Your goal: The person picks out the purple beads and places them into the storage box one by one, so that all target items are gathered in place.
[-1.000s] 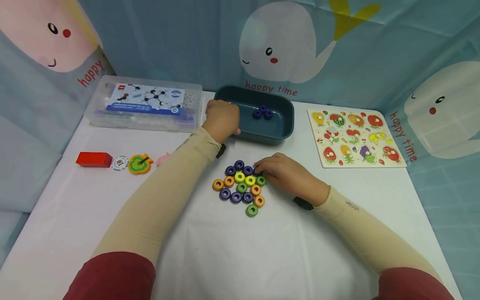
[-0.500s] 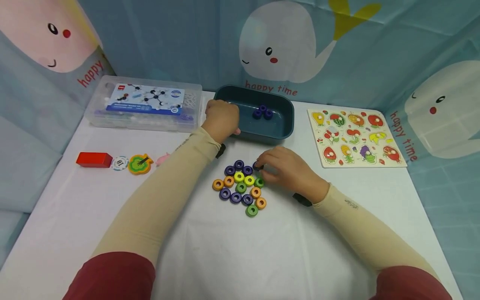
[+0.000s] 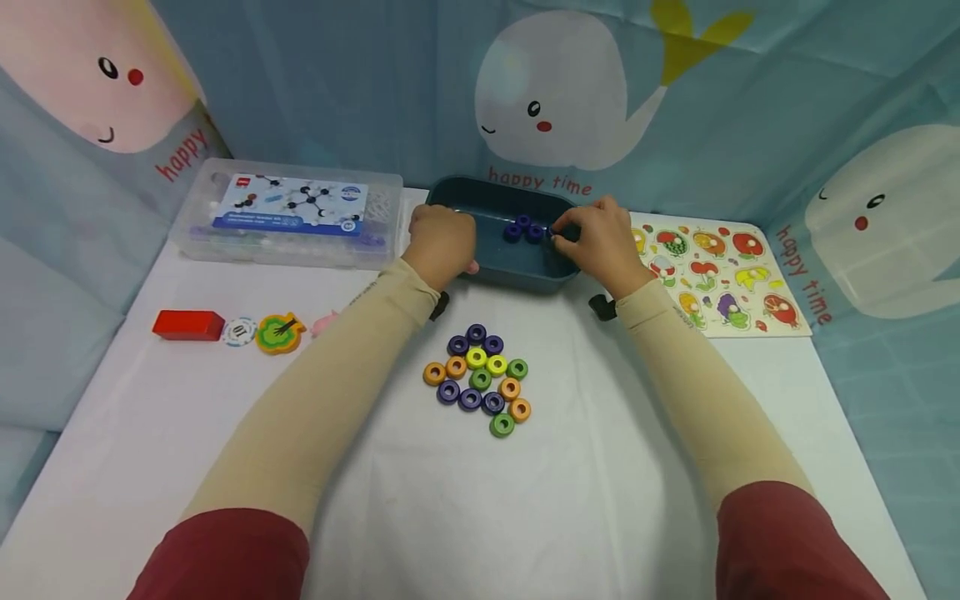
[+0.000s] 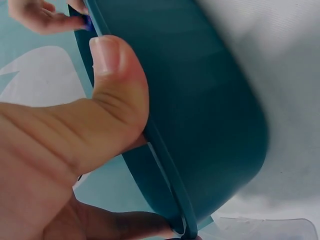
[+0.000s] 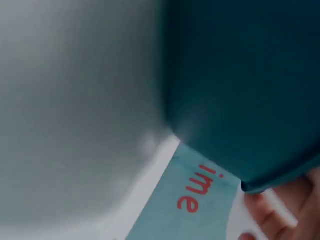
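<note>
My left hand grips the left end of a dark teal plastic bin, its thumb on the outer side of the rim. Over the bin's right end, my right hand pinches a small purple ring bead between thumb and fingertips. Several purple ring beads sit together on the bin's floor. Nearer me on the white table, purple beads, yellow beads, orange beads and green beads lie flat in a loose cluster. In the right wrist view the bin's wall hides most of that hand.
A clear lidded case with a molecule label stands left of the bin. A red block, a poker chip, a tree-shaped piece and a pink piece line up before it. A fruit puzzle board lies at right.
My right hand has lifted the purple bead from the top right of the cluster and carried it up to the bin. My left hand has stayed on the bin.
</note>
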Motion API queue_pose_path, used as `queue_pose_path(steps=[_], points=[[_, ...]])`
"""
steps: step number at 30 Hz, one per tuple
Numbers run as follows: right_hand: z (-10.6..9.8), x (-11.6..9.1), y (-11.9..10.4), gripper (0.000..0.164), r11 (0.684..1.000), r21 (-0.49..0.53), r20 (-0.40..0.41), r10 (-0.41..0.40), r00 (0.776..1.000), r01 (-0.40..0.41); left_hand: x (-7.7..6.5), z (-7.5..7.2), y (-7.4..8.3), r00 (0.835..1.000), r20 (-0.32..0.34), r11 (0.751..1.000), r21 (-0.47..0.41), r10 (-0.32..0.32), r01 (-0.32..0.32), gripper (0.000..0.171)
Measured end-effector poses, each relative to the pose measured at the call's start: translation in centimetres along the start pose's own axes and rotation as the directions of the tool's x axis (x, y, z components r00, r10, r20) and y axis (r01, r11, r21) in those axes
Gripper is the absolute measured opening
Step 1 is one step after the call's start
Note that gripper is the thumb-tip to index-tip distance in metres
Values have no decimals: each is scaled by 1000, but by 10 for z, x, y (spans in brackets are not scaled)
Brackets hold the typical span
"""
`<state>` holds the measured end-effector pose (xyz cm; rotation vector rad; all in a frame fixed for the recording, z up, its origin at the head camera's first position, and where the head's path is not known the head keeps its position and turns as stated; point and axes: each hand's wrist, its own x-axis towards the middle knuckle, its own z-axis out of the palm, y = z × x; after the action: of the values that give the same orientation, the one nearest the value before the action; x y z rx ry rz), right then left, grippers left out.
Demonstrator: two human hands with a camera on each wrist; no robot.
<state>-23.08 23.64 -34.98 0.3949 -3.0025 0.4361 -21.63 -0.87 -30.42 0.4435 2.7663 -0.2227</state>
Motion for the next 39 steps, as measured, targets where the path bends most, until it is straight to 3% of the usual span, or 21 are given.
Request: queue_pose_path(steps=[6, 12, 18, 22, 25, 28, 31, 33, 36, 39], points=[[4, 21, 5, 23, 991, 47, 135, 116, 984, -123, 0, 0, 0, 1000, 2, 1000, -6, 0, 0, 56], [7, 31, 1, 26, 984, 42, 255, 158, 954, -174, -1, -3, -1, 1000, 11, 1000, -27, -5, 5, 57], [11, 31, 4, 30, 983, 81, 253, 137, 958, -162, -2, -2, 0, 1000, 5, 1000, -27, 0, 0, 58], [10, 22, 3, 41, 987, 128, 143, 79, 987, -98, -2, -2, -1, 999, 32, 1000, -23, -7, 7, 57], [4, 1, -9, 40, 985, 168, -35, -24, 999, 29, -1, 0, -2, 999, 41, 1000, -23, -15, 16, 55], [0, -36, -33, 27, 950, 205, -150, -207, 967, 235, 0, 0, -3, 999, 42, 1000, -22, -16, 17, 54], [2, -83, -58, 13, 875, 252, -93, -404, 910, 414, 0, -1, -2, 999, 48, 1000, -25, -11, 12, 55], [8, -112, -72, 9, 841, 269, 2, -487, 873, 469, 0, -2, -2, 999, 48, 1000, -22, -8, 9, 56], [19, -142, -87, 9, 825, 230, 112, -549, 828, 516, 0, -1, -1, 1000, 27, 1000, -15, -6, 6, 58], [29, -157, -99, 11, 828, 161, 147, -558, 817, 537, -1, 0, -1, 1000, 1, 1000, -8, -3, 3, 59]])
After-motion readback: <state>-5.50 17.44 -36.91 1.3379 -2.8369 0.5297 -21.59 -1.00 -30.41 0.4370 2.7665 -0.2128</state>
